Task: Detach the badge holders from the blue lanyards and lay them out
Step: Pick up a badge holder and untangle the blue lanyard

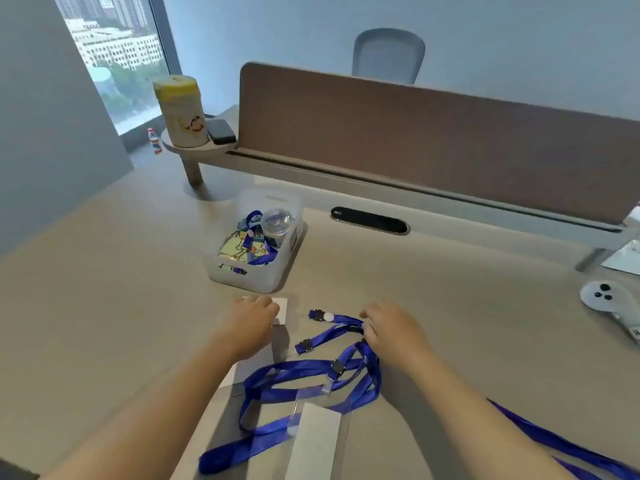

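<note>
A tangle of blue lanyards (311,375) lies on the beige desk in front of me, with black clips at the strap ends. My left hand (247,323) rests palm down on a clear badge holder with a white card (282,311), just below the storage bin. My right hand (391,329) grips a blue strap beside a clip with a white button (322,316). A second badge holder (317,441) lies near the front edge, still clipped among the straps. Another holder (249,367) lies partly under my left forearm.
A translucent bin (256,268) with lanyards, binder clips and a small jar stands behind my hands. A white controller (609,299) lies at the right. A brown divider (415,140) and a cable slot (369,220) run across the back; a wipes canister (181,110) stands on a shelf.
</note>
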A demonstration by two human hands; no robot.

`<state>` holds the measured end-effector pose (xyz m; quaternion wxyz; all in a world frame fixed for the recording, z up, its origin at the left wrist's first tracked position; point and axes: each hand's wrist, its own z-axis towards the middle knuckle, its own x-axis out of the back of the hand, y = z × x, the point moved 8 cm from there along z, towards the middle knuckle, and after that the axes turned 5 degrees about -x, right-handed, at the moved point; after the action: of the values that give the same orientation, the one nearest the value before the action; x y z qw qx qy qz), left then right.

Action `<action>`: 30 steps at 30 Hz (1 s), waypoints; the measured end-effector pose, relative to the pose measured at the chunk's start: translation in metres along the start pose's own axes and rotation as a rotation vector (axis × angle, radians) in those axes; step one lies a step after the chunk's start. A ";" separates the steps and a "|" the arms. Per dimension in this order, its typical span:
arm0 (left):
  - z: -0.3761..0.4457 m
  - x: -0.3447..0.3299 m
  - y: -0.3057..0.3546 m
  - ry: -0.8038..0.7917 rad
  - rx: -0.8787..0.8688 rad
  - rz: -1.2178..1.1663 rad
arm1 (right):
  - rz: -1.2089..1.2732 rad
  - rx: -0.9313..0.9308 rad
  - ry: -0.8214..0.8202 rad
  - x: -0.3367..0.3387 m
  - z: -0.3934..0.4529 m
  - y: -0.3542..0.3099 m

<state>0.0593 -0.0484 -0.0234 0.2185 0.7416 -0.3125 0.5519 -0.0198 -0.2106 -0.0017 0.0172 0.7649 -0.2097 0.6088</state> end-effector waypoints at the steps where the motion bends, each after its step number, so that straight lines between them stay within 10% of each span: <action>1: 0.005 -0.008 -0.005 -0.030 0.021 0.006 | -0.006 -0.006 -0.004 -0.007 0.007 -0.001; 30: 0.035 0.028 -0.011 0.114 -0.105 0.210 | 0.188 0.053 -0.081 -0.028 0.061 -0.042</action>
<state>0.0962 -0.0702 -0.0067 0.2156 0.6597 -0.4038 0.5960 0.0462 -0.1808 -0.0344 -0.0686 0.7660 -0.2648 0.5818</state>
